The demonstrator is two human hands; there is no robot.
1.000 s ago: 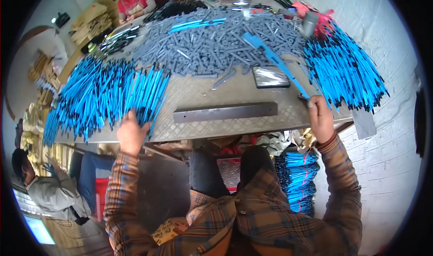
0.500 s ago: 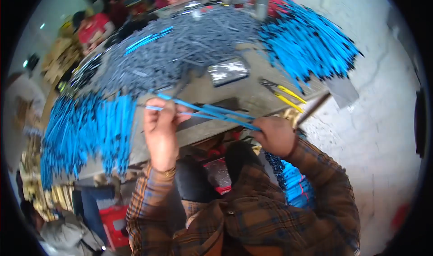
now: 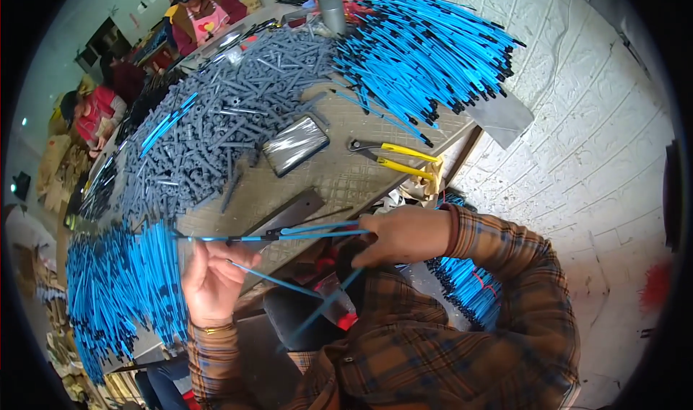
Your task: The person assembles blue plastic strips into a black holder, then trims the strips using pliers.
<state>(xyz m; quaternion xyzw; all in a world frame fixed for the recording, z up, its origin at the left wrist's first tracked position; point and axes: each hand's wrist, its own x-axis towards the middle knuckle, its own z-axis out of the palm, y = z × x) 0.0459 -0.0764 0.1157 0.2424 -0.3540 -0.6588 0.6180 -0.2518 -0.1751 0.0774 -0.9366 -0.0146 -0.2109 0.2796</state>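
Thin blue rods (image 3: 321,227) with black joint pieces stretch almost level between my hands. My right hand (image 3: 408,234) is closed round their right ends. At the left, my left hand (image 3: 216,276) has its fingers bent against the rods' far end. A second blue rod (image 3: 274,278) slants down to the right from its fingertips. Below my right hand hangs another blue rod (image 3: 328,303), smeared by motion. Beside my left hand a thick row of blue rods with black ends (image 3: 155,273) overhangs the table edge.
Grey plastic pieces (image 3: 238,107) are heaped on the table (image 3: 339,175). Nearby lie a film-wrapped block (image 3: 296,145), yellow-handled pliers (image 3: 393,157) and a dark flat bar (image 3: 289,211). A large blue rod pile (image 3: 433,56) and a grey canister (image 3: 331,13) stand far right. People sit beyond.
My view has swung, so the table appears tilted. My hands have moved farther apart, and the rods that crossed between them now spread, with one hanging below my right hand.
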